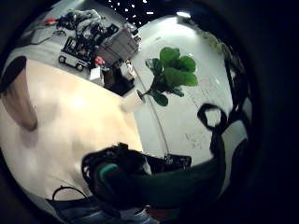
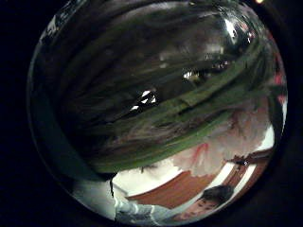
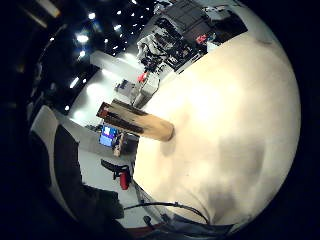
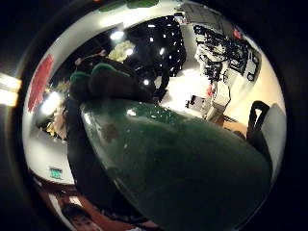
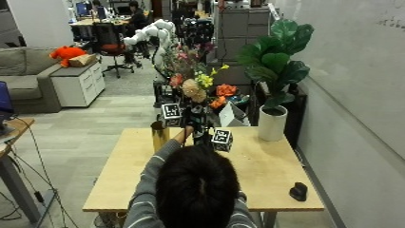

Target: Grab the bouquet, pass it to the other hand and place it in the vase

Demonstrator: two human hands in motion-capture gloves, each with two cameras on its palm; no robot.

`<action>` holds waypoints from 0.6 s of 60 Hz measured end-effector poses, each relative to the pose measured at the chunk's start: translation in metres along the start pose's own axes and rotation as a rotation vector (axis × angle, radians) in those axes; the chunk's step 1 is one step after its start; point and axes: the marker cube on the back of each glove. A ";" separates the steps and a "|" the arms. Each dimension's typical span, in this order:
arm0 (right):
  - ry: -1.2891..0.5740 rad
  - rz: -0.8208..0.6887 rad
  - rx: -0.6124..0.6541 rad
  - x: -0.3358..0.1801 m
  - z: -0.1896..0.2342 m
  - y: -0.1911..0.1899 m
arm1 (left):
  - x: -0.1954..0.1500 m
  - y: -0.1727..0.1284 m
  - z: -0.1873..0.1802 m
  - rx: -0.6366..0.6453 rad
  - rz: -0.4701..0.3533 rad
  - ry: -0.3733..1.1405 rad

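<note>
In the outside view the bouquet (image 5: 197,88), with orange, yellow and pink flowers, stands upright above the table's far middle. Both hands meet at its stems, just beyond the person's head. My left hand (image 5: 187,127) grips the stems, which fill its thumb side view along with a pink flower (image 2: 227,142). My right hand (image 5: 204,137) holds the dark green wrapped stem end (image 4: 183,168), and a gloved hand (image 1: 117,170) shows curled round it. The tall golden vase (image 5: 159,136) stands on the table just left of the hands, also seen upright as the vase (image 3: 145,125).
The wooden table (image 5: 272,166) carries a small black object (image 5: 298,191) near its right front corner. A large-leaved potted plant (image 5: 275,52) in a white pot (image 5: 273,123) stands at the far right by the wall.
</note>
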 end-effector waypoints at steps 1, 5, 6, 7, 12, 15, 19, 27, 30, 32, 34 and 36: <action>0.005 0.015 -0.021 -0.001 0.001 0.001 | -0.002 -0.003 -0.001 0.015 -0.012 -0.007; -0.030 -0.113 -0.074 -0.022 0.004 0.000 | 0.017 -0.004 -0.011 0.043 -0.040 0.004; -0.024 -0.164 -0.077 -0.027 0.004 -0.003 | 0.024 -0.004 -0.015 0.044 -0.044 0.005; -0.013 -0.199 -0.086 -0.031 0.004 -0.004 | 0.028 -0.008 -0.018 0.047 -0.043 0.003; 0.072 -0.250 -0.193 -0.040 0.001 -0.010 | 0.026 -0.047 -0.030 0.078 -0.012 -0.004; 0.059 -0.270 -0.287 -0.044 -0.002 -0.009 | 0.044 -0.059 -0.045 0.098 0.007 -0.027; 0.031 -0.272 -0.346 -0.044 -0.008 -0.012 | 0.055 -0.088 -0.067 0.168 0.081 -0.103; 0.187 -0.235 -0.330 -0.022 -0.023 -0.027 | 0.087 -0.126 -0.111 0.295 0.174 -0.192; 0.206 -0.249 -0.322 -0.015 -0.027 -0.032 | 0.094 -0.137 -0.126 0.334 0.185 -0.220; 0.200 -0.234 -0.323 -0.012 -0.029 -0.034 | 0.097 -0.141 -0.134 0.353 0.188 -0.241; 0.210 -0.234 -0.312 -0.007 -0.033 -0.038 | 0.099 -0.142 -0.142 0.364 0.179 -0.258; 0.202 -0.290 -0.289 -0.004 -0.036 -0.046 | 0.095 -0.146 -0.148 0.373 0.173 -0.272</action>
